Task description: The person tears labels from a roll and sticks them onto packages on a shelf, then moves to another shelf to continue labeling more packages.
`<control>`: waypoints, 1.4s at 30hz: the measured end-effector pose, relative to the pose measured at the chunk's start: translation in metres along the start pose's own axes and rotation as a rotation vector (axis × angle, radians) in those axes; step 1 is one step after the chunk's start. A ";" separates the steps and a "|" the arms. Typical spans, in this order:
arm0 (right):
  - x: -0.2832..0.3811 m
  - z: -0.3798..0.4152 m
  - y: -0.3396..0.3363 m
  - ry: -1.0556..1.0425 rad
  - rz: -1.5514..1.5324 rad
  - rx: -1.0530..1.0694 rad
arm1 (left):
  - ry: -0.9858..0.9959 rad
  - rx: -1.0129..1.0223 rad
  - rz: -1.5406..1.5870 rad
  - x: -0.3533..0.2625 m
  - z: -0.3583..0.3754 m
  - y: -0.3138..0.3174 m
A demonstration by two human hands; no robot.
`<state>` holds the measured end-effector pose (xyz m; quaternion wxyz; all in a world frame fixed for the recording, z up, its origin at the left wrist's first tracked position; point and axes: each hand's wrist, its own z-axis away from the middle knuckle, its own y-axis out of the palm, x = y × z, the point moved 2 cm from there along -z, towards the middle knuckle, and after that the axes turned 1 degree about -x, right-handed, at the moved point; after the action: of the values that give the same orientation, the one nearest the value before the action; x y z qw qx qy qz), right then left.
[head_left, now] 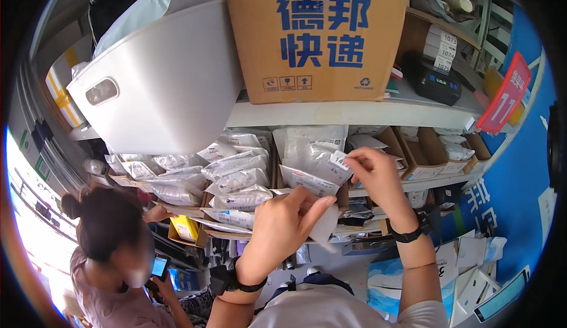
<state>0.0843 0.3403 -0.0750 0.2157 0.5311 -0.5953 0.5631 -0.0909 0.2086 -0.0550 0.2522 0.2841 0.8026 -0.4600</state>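
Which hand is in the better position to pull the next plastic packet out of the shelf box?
Probably the right hand: it is raised at the packets in the box, fingertips already pinching one edge. The left hand is lower and holds a white packet.

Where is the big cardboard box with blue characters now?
In the head view, the cardboard box stands on the top shelf, upper centre, right of the white plastic bin and above the hands.

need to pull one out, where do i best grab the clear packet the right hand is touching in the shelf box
Probably the top edge of the clear packet, from above and in front: it stands upright among others, so only that edge is free, where the right hand pinches it.
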 end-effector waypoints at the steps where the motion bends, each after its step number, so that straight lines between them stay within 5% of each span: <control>1: -0.009 -0.003 0.006 -0.155 0.193 -0.044 | 0.014 -0.018 0.053 -0.001 0.000 -0.001; 4: -0.028 -0.013 0.024 -0.330 0.497 -0.137 | -0.025 0.026 0.031 0.004 0.000 -0.001; 6: -0.030 -0.023 0.028 -0.198 0.830 -0.131 | -0.005 0.010 0.051 0.006 0.000 0.001; 10: -0.014 -0.027 0.018 -0.044 0.933 -0.194 | 0.008 -0.079 0.233 0.006 0.004 0.000; 12: -0.023 -0.027 0.007 -0.477 0.619 -0.129 | 0.044 -0.175 0.372 0.006 0.004 -0.002; 13: -0.024 -0.024 0.006 -0.303 0.378 0.070 | 0.037 -0.168 0.377 0.008 0.003 -0.005; 17: 0.006 0.005 0.012 -0.186 0.040 0.416 | 0.095 -0.133 0.272 0.001 -0.010 -0.017; 20: 0.002 0.010 0.018 -0.075 -0.167 0.445 | 0.252 -0.128 0.208 -0.001 -0.018 -0.015; 22: -0.001 0.009 0.018 -0.094 -0.316 0.402 | 0.063 0.094 0.214 -0.003 -0.021 -0.009; 28: 0.011 0.005 0.016 -0.568 -0.194 0.227 | 0.032 0.045 0.264 0.008 -0.018 0.004; 32: 0.007 0.014 0.020 -0.507 -0.313 0.171 | -0.009 0.042 0.080 0.006 -0.017 0.001; 35: -0.009 -0.001 0.011 -0.147 -0.608 -0.067 | 0.000 0.007 0.130 0.009 -0.011 0.009; 38: -0.014 -0.029 0.003 -0.372 0.042 -0.187 | -0.053 0.077 0.145 -0.001 -0.008 -0.005; 42: -0.026 -0.063 0.017 -0.413 0.233 -0.229 | -0.035 0.035 0.152 0.006 -0.009 0.002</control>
<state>0.0565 0.4036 -0.0874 0.0820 0.5346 -0.7437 0.3930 -0.0950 0.2184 -0.0557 0.2957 0.3405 0.7659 -0.4583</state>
